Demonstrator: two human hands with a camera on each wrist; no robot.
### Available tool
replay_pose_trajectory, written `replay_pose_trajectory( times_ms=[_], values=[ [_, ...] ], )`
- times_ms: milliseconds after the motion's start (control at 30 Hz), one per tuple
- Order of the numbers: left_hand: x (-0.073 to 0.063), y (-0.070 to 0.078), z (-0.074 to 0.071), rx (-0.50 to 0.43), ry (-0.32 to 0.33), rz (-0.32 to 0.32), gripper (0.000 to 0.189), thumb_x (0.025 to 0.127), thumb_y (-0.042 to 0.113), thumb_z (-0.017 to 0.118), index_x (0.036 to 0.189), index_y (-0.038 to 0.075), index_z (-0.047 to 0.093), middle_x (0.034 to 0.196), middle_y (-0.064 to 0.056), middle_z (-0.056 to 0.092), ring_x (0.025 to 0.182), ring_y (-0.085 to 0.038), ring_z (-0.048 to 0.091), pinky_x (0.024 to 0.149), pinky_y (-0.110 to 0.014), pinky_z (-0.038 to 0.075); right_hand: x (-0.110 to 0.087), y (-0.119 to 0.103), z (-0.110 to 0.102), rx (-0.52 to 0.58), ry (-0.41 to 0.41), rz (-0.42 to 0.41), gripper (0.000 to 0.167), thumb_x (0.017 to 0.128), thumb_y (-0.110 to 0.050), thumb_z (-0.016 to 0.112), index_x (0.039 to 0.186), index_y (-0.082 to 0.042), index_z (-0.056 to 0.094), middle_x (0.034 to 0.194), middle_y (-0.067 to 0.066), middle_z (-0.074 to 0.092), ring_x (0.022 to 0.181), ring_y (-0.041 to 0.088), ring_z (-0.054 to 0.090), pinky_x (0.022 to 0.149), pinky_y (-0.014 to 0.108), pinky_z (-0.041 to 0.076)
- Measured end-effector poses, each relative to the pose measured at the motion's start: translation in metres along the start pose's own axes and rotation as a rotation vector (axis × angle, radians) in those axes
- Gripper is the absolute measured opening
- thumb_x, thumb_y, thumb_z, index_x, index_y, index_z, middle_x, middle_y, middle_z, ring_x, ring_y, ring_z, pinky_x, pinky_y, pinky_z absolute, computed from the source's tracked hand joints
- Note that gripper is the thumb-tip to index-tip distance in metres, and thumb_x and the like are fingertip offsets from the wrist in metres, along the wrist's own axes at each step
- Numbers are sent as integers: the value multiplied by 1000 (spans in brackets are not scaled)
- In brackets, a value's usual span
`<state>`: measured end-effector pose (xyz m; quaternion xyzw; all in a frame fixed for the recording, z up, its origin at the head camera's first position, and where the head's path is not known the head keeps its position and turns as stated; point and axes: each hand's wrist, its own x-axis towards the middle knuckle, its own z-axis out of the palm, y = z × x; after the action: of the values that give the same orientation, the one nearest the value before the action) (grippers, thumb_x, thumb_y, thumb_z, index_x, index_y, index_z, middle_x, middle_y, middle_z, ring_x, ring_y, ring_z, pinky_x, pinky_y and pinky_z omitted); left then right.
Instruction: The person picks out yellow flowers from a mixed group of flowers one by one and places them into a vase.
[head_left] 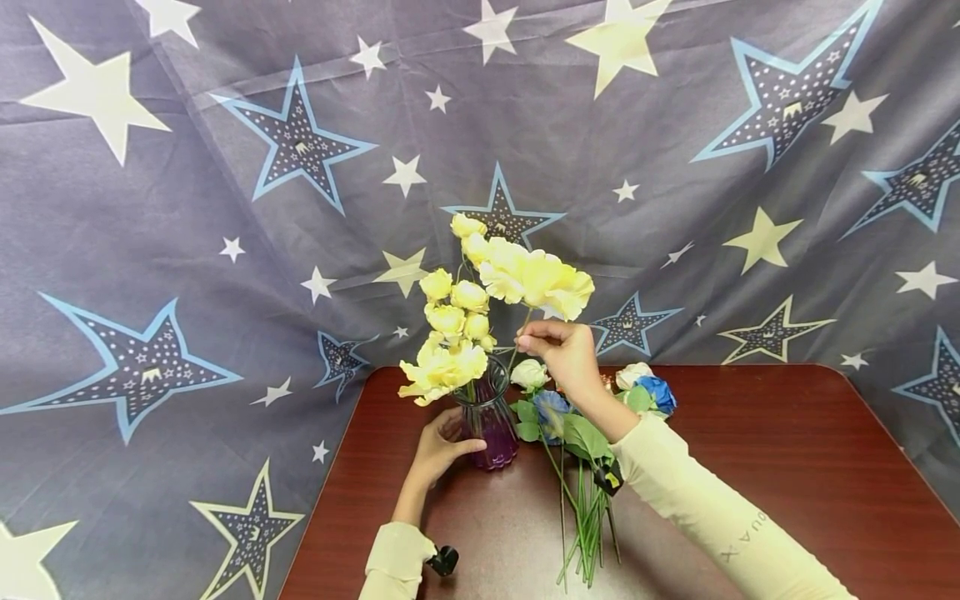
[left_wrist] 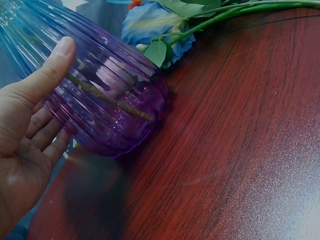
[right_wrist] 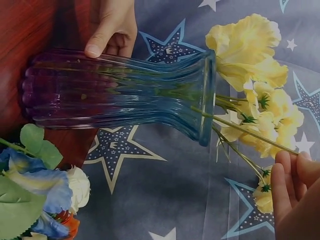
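Note:
A ribbed glass vase (head_left: 493, 442), purple at the bottom and blue toward its flared rim, stands on the table. My left hand (head_left: 437, 448) holds its lower part, the thumb (left_wrist: 56, 60) along the near side and the other fingers partly behind the glass. Yellow flowers (head_left: 447, 319) rise out of the vase. Above the rim at the right, my right hand (head_left: 570, 357) pinches the thin stem (right_wrist: 245, 131) of a large ruffled yellow flower (head_left: 551, 283). In the right wrist view this stem runs across the vase's rim, its lower end overlapping the neck.
Right of the vase lies a bunch of cut flowers, with blue blooms (head_left: 551, 414), a white rose (head_left: 529, 374) and long green stems (head_left: 590, 517) pointing toward me. A star-patterned cloth (head_left: 187, 250) hangs behind the dark red wooden table (head_left: 757, 467).

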<state>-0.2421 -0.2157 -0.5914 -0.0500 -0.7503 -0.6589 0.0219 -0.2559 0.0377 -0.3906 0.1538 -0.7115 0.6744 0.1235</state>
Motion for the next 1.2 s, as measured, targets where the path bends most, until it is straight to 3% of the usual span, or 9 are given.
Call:
replay_pose_trajectory(
  times_ms=[167, 333, 500, 667, 767, 967, 1200],
  values=[
    [0, 1, 1, 4, 9, -1, 61, 73, -2, 89, 129, 3, 65, 133, -19, 67, 131, -35, 59, 116, -51, 44, -1, 0, 1, -18, -7, 3, 12, 89, 0, 75, 98, 9, 76, 96, 27, 76, 80, 31, 75, 78, 28, 64],
    [0, -1, 2, -8, 18, -5, 63, 72, -5, 88, 130, 1, 64, 134, -20, 65, 132, -37, 58, 116, -53, 43, -3, 2, 3, -102, -12, -8, 10, 87, -2, 78, 94, 5, 78, 92, 22, 77, 82, 34, 76, 76, 19, 61],
    [0, -2, 2, -17, 26, -1, 64, 71, -7, 88, 130, 0, 63, 134, -22, 65, 133, -39, 57, 116, -54, 42, -5, 8, 5, -195, -25, -37, 6, 87, -6, 79, 89, 0, 79, 87, 16, 78, 78, 26, 76, 68, 13, 53],
    [0, 0, 2, -1, 23, -8, 62, 73, -3, 88, 129, 1, 64, 133, -20, 66, 131, -36, 59, 115, -52, 44, -7, 13, 6, -248, -29, -78, 6, 89, -8, 78, 84, -4, 80, 83, 14, 78, 64, 12, 69, 53, 16, 40],
    [0, -1, 1, 0, 14, -7, 61, 73, -2, 89, 129, 2, 64, 132, -20, 67, 131, -35, 60, 116, -51, 45, -9, 14, 6, -252, -27, -83, 7, 89, -8, 78, 83, -4, 80, 82, 13, 78, 63, 11, 68, 52, 17, 38],
    [-1, 0, 0, 12, 9, -3, 62, 73, 2, 90, 130, 4, 65, 133, -19, 67, 131, -34, 60, 115, -51, 45, -12, 14, 9, -252, -49, -77, 5, 89, -7, 77, 86, -4, 79, 83, 13, 78, 74, 25, 74, 62, 16, 49],
    [-1, 0, 1, 16, 7, -7, 62, 74, 3, 90, 130, 4, 64, 133, -18, 67, 131, -33, 60, 116, -50, 45, -15, 16, 11, -243, -113, -96, 4, 88, -3, 77, 89, 1, 77, 90, 15, 79, 84, 30, 76, 79, 26, 61]
  ],
)
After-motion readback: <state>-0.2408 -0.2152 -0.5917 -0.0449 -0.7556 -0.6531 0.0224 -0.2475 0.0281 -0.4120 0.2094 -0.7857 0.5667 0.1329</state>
